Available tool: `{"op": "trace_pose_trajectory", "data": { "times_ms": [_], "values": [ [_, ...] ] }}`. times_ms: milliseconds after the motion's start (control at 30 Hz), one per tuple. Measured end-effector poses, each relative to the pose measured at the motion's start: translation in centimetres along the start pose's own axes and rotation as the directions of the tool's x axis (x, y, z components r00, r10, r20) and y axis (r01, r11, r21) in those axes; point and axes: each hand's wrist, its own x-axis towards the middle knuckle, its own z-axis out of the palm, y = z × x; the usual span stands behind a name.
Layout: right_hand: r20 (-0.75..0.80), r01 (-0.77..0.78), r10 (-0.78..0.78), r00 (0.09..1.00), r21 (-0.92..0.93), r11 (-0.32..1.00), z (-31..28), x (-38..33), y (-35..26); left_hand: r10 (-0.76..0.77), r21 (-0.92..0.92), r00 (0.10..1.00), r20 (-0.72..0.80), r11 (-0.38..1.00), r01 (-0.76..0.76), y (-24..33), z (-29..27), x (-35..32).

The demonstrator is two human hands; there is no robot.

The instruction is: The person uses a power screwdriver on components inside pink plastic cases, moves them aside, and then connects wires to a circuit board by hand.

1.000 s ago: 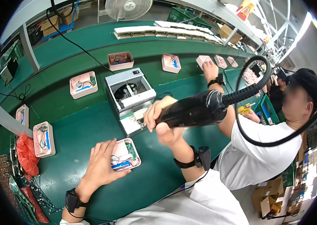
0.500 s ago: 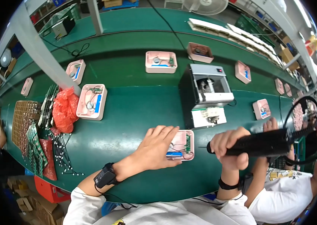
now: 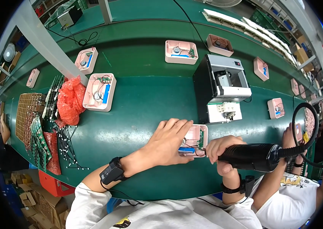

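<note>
Wrapped by the fingers of the right hand [image 3: 224, 150], the black corded tool [image 3: 251, 156] is now sitting nearer the pink box [image 3: 205, 132] below centre, where the left hand [image 3: 165, 142] is resting, fingers spread, cardboard boxes [image 3: 50, 208] lying lower left beyond the green worktop [image 3: 142, 99].

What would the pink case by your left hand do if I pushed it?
The pink case would probably slide rather than tip, since it sits low and flat. Its straight walls look stiff. The green circuit board inside may be fragile, being uncovered.
</note>
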Motion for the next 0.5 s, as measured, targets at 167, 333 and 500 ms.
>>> {"op": "trace_pose_trajectory", "data": {
  "times_ms": [167, 333, 500],
  "values": [
    [0.018, 0.024, -0.024, 1.000, 0.008, 1.000, -0.55, -0.01, 0.48, 0.022, 0.012, 1.000, -0.022, 1.000, -0.022, -0.07, 0.21, 0.02],
    [-0.061, 0.040, -0.037, 0.997, 0.055, 0.998, -0.22, -0.47, 0.51, 0.022, 0.021, 1.000, -0.017, 1.000, -0.022, -0.05, 0.03, 0.23],
    [-0.015, 0.043, -0.042, 0.999, 0.049, 0.998, -0.26, -0.35, 0.52, 0.020, 0.029, 0.999, -0.026, 0.999, -0.019, -0.14, 0.10, -0.11]
  ]
}}
